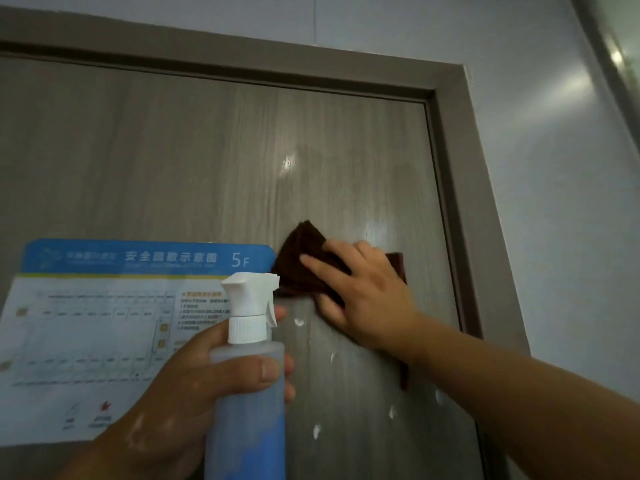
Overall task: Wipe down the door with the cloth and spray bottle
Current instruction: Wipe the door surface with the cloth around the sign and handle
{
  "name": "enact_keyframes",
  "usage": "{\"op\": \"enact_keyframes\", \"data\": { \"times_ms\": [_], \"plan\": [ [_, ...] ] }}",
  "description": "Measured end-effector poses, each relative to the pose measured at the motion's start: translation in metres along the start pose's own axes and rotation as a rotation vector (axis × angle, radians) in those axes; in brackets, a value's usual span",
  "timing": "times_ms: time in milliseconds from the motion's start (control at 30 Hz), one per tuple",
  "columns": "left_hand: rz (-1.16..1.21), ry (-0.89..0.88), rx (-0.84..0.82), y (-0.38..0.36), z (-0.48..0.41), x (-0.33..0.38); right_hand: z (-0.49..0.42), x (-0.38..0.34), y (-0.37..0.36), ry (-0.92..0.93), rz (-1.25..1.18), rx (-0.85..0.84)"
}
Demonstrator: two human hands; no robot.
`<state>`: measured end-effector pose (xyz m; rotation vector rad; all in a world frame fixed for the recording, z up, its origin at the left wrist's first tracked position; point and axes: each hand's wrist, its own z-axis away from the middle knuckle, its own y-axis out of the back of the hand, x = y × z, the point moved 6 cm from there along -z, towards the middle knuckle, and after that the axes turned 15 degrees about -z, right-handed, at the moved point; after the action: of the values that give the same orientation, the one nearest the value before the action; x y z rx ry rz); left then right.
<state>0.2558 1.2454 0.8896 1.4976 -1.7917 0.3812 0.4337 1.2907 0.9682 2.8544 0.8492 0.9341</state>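
Note:
A grey wood-grain door [207,161] fills the view, seen from below. My right hand [360,292] presses a dark brown cloth [304,258] flat against the door with straight fingers, right of the door's middle. My left hand [180,396] grips a translucent spray bottle [247,403] with a white trigger head, held upright in front of the door; its nozzle points right toward the cloth. Wet streaks shine above the cloth and several white foam drops cling to the door below it.
A blue-and-white evacuation plan sign [104,323] marked 5F is stuck on the door at the left, touching the cloth's left edge. The brown door frame [453,161] runs along the top and right. A pale wall [554,202] lies beyond.

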Motion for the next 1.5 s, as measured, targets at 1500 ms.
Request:
{"op": "enact_keyframes", "data": {
  "times_ms": [1500],
  "plan": [
    [0.016, 0.115, -0.027, -0.012, 0.059, -0.042, -0.026, 0.051, 0.025, -0.344, 0.078, 0.185]
  ]
}}
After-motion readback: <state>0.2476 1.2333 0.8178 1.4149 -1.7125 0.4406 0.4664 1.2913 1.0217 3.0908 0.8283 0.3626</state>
